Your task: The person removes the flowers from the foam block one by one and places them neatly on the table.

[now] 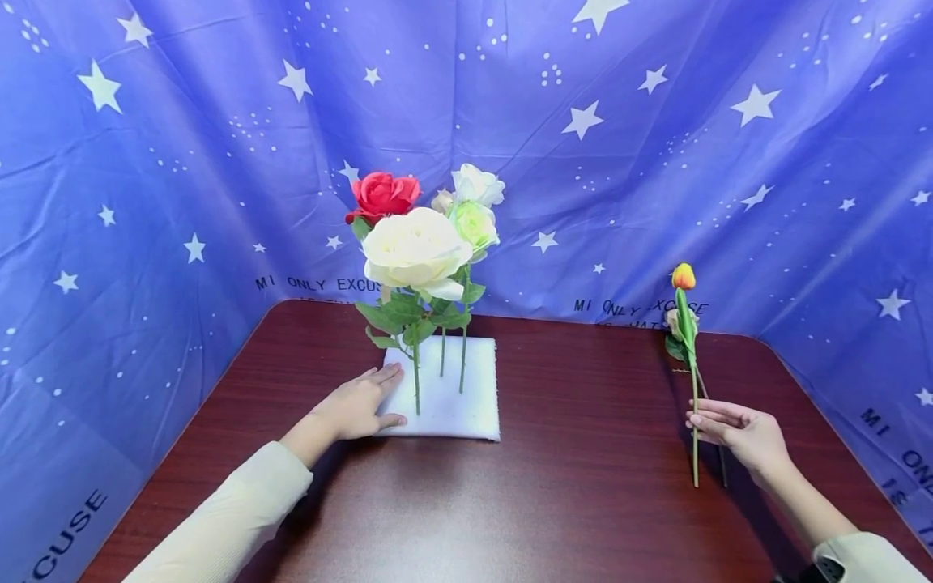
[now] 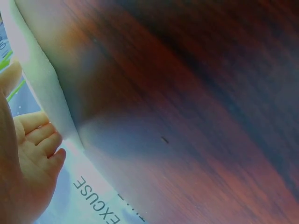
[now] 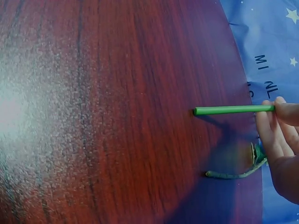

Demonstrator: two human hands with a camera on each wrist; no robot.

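My left hand (image 1: 359, 405) rests at the left side of a white foam block (image 1: 474, 413), its fingers spread along that edge. Several artificial flowers stand upright in the block: a large cream-white rose (image 1: 415, 251) in front, a red rose (image 1: 384, 197) behind it, and white (image 1: 479, 185) and pale green (image 1: 475, 225) blooms to the right. At the right, my right hand (image 1: 745, 437) pinches the green stem (image 3: 229, 110) of an orange-yellow tulip (image 1: 683, 277), held upright. Behind the tulip lies another flower (image 1: 674, 346) with a pale bloom and dark leaves, partly hidden.
A dark red-brown wooden table (image 1: 583, 486) carries everything. Blue cloth (image 1: 510, 97) with white stars and black lettering hangs along the back and both sides. The lying flower's stem (image 3: 229, 175) is on the table near my right hand.
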